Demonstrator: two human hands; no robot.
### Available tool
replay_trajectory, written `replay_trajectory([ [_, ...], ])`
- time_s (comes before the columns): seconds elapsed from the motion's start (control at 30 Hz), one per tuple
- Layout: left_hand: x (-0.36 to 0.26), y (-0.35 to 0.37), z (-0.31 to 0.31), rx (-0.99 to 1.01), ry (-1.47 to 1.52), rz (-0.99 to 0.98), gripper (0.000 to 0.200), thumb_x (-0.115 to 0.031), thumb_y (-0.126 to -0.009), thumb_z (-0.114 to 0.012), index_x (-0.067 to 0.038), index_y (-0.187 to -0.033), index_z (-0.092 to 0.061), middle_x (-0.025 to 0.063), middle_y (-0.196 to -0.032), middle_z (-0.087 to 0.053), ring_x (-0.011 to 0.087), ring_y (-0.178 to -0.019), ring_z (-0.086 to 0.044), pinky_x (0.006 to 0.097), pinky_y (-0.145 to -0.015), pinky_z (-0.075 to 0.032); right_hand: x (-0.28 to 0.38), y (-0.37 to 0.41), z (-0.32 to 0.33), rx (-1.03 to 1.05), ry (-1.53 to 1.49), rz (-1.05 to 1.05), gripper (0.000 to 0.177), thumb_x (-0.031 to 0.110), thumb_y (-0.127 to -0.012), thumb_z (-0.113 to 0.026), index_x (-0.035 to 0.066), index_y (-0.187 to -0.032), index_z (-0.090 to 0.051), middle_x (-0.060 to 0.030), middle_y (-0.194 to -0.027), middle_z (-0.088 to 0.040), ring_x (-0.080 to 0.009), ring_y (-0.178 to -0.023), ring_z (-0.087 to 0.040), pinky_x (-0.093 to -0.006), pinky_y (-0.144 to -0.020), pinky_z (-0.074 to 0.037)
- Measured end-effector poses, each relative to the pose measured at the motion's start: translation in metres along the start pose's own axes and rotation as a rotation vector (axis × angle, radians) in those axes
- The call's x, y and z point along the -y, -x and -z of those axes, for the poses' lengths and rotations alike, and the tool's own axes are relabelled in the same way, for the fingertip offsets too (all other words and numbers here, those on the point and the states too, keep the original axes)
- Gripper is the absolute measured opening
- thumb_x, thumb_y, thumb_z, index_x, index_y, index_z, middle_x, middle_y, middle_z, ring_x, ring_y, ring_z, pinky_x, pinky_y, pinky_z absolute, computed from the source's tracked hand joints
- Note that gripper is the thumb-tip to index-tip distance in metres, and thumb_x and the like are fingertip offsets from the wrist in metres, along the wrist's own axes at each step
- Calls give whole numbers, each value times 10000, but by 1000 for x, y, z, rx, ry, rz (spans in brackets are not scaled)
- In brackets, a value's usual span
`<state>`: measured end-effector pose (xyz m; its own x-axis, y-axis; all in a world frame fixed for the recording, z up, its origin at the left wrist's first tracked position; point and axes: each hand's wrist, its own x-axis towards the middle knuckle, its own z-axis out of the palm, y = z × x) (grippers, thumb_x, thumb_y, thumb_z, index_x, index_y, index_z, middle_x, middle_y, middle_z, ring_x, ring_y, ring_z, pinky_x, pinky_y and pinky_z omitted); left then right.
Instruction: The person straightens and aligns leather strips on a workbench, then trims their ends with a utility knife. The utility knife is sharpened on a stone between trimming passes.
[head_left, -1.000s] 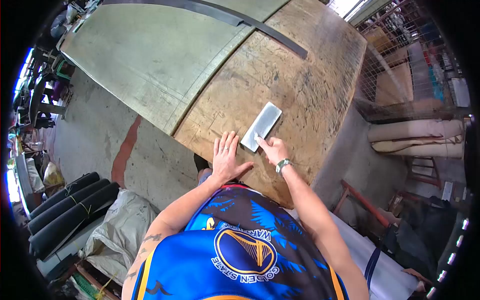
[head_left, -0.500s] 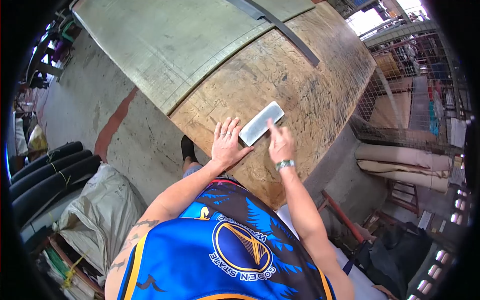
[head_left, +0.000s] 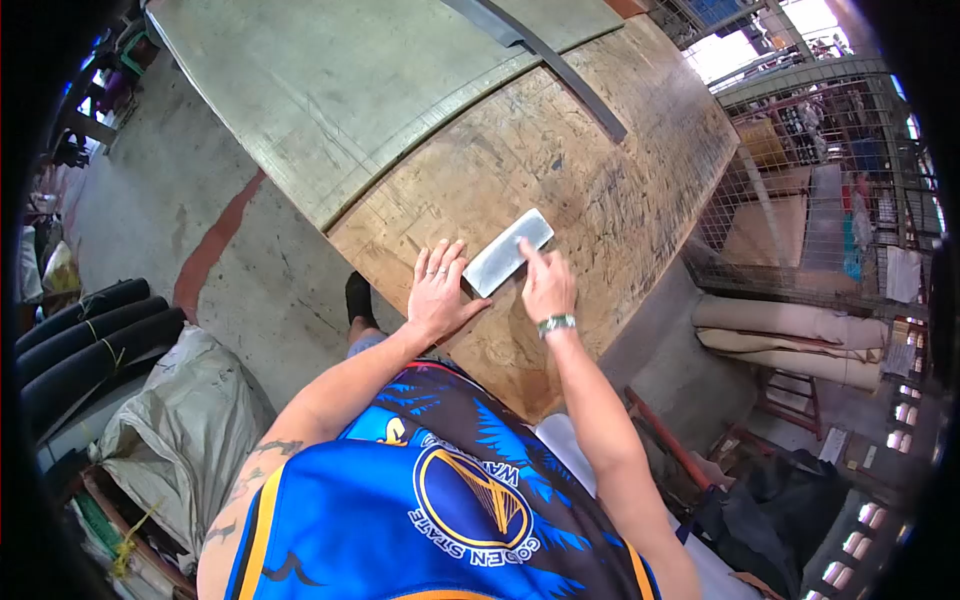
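Note:
A grey rectangular block that looks like a sharpening stone (head_left: 505, 257) lies slantwise on the worn wooden tabletop (head_left: 620, 210). My left hand (head_left: 437, 295) rests with spread fingers on the wood at the stone's lower left end, its thumb by the near corner. On the stone's upper face sits the outstretched index finger of my right hand (head_left: 549, 287); the other fingers are partly curled, and I see no tool in them. Behind the stone, a long dark strip (head_left: 575, 85) crosses from a greenish sheet (head_left: 330, 90) onto the wood.
To the right stand a wire mesh cage (head_left: 800, 190) and rolled beige material (head_left: 790, 335). Black rolls (head_left: 100, 340) and a pale sack (head_left: 185, 420) are on the left. The table's near edge is close to my body.
My view has shifted slightly, so the table and stone appear a little further left. My right index finger stays at the stone, now less blurred. My left hand keeps its place beside it.

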<state>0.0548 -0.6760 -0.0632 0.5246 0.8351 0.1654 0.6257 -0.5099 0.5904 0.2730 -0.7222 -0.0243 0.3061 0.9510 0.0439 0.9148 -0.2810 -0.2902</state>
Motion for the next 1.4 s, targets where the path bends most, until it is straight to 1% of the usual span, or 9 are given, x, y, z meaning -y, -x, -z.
replay_trajectory([
  [0.33,1,2,1,-13,2,-18,813,-587,-765,-847,-32,-1302,-594,148,-1570,-487,337,-1541,-348,550,-1285,-201,-19,-25,-3,-133,1,-69,410,164,-969,-654,294,-1353,-712,-158,-946,-589,-376,-952,-616,-527,-822,-507],
  [0.73,27,6,28,139,71,-156,707,-517,-803,-847,-56,-1267,-578,143,-1622,-457,343,-1568,-328,506,-1283,-260,13,17,8,118,33,-51,492,60,-926,-613,279,-1361,-690,-179,-1061,-606,-390,-1019,-614,-514,-848,-509],
  [0.83,29,8,24,114,17,-172,732,-554,-816,-816,-53,-1296,-583,133,-1618,-457,321,-1567,-330,496,-1291,-252,-15,-29,11,-154,330,123,483,86,-935,-616,287,-1367,-698,-169,-988,-624,-400,-956,-642,-518,-829,-534],
  [0.9,30,7,27,139,52,-182,688,-502,-824,-827,-68,-1301,-587,127,-1620,-458,322,-1568,-327,499,-1290,-254,-28,-64,37,-13,406,56,460,116,-929,-609,217,-1374,-670,-180,-1075,-682,-401,-987,-669,-526,-827,-539],
  [1.03,41,7,37,137,207,-163,570,-333,-848,-833,-65,-1293,-596,137,-1575,-511,332,-1536,-381,493,-1273,-294,-22,-51,50,118,-9,-115,240,270,-1021,-586,111,-1151,-710,-224,-916,-750,-418,-847,-728,-541,-722,-553],
  [1.1,45,15,42,103,317,-99,500,-239,-855,-821,-56,-1270,-607,145,-1529,-556,347,-1500,-432,485,-1249,-336,-12,-15,21,390,-527,-498,517,500,-959,-733,16,-791,-657,-171,-674,-669,-295,-648,-663,-466,-649,-519],
  [1.13,48,17,44,76,369,-62,466,-194,-856,-812,-51,-1253,-613,149,-1503,-580,356,-1479,-459,481,-1233,-360,-8,1,0,396,-497,-459,538,506,-954,-746,11,-770,-641,-147,-644,-647,-255,-631,-626,-448,-632,-504],
  [1.23,47,18,56,-8,459,53,379,-127,-872,-779,-34,-1210,-632,156,-1393,-650,349,-1330,-586,431,-1112,-483,-1,0,-21,32,-433,-342,586,511,-949,-770,8,-714,-584,-93,-580,-585,-167,-557,-516,-387,-550,-447],
  [1.4,45,3,72,-3,539,228,354,-121,-909,-744,-18,-1232,-642,171,-1239,-708,306,-1124,-691,386,-981,-556,17,32,-14,248,-389,-185,580,536,-932,-744,-8,-786,-608,-225,-726,-669,-358,-668,-656,-470,-646,-492],
])
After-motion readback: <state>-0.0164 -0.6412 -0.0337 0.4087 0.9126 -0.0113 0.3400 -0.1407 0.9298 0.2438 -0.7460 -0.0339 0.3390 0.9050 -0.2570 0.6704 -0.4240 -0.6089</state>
